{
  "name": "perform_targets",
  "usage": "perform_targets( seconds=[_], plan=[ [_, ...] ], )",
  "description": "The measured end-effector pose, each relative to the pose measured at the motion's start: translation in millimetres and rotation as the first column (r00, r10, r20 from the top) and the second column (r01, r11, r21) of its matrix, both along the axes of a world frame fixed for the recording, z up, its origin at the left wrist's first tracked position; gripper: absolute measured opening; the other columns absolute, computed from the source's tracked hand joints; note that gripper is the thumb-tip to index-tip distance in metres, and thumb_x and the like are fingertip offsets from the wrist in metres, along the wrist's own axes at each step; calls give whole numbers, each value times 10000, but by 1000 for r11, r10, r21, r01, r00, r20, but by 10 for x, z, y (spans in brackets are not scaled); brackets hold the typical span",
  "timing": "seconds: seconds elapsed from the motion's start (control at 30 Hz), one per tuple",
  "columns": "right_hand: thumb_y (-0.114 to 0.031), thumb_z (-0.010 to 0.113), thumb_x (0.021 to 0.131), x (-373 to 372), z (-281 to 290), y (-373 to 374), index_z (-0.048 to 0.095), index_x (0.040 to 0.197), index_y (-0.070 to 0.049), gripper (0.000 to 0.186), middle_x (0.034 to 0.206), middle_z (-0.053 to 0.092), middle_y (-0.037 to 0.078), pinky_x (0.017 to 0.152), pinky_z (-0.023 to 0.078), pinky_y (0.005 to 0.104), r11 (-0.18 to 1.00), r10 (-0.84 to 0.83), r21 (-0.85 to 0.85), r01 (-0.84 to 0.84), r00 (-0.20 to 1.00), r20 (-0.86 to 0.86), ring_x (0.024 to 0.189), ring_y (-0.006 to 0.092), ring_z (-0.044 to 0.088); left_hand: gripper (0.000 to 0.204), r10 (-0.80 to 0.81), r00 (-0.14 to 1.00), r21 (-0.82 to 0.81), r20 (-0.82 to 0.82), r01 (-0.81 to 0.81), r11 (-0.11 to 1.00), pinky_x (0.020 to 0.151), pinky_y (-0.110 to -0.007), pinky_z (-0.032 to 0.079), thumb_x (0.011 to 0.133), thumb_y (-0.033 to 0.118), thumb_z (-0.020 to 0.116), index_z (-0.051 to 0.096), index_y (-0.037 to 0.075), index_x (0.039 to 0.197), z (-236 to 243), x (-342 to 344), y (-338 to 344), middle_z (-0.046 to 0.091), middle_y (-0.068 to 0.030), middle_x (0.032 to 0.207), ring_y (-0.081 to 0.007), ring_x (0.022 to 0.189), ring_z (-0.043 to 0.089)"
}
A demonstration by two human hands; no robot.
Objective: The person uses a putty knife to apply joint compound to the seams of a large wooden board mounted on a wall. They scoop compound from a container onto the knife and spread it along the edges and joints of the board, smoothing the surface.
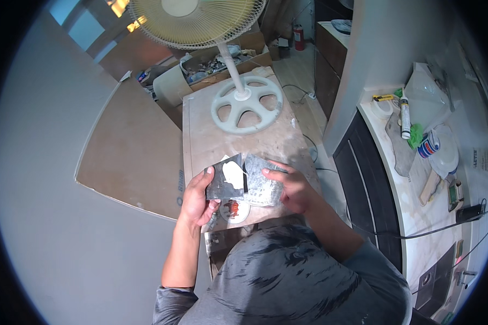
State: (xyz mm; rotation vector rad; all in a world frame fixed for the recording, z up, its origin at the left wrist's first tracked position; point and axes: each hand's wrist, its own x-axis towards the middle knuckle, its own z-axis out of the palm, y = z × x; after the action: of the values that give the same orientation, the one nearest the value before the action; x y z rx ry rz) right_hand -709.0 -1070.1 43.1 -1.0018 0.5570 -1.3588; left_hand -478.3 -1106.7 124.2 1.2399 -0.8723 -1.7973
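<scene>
Paste lies in one smooth white lump on the dark plate, above the near end of the surface. The left hand grips that plate's outer side, thumb on top; the right hand grips the grey plate likewise. The plates' inner edges nearly meet; contact cannot be told. Loading the paste looks done; it is gathered rather than spread, and how much working is left cannot be judged. Both plates are flat, thin and straight-edged, the grey one mottled and metallic-looking. Below them sits a round, white tub. Beyond, a fan's spoked, pale base stands on the stained, board-like surface.
</scene>
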Motion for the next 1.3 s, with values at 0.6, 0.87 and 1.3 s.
perform_targets(
  seconds=[0.6,0.87,1.3],
  plan=[
    [-64,614,943,592,420,-27,466,1498,-81,575,1512,435,175,1151,388,469,651,-452,-743,-154,708,-543,1400,374,440,346,261,852,-246,-453,-401,882,485,-336,595,1066,342,504,541,21,1190,-120,196,532,700,-134,965,-213,641,696],
    [103,610,793,620,346,-298,500,1488,-154,749,1481,484,124,1147,417,484,542,-478,-777,-321,643,-599,1373,384,471,506,243,885,-197,-397,-341,919,531,-329,568,1073,458,429,538,14,1289,-148,331,706,704,-133,1035,-234,703,705],
    [109,573,932,1174,23,131,583,1172,172,249,1390,389,389,903,579,481,544,-706,-809,223,643,-298,1142,490,609,532,421,771,-19,-478,-488,873,548,-321,532,1033,529,502,586,39,1223,-324,327,667,706,-113,1008,-212,706,670]
  ],
)
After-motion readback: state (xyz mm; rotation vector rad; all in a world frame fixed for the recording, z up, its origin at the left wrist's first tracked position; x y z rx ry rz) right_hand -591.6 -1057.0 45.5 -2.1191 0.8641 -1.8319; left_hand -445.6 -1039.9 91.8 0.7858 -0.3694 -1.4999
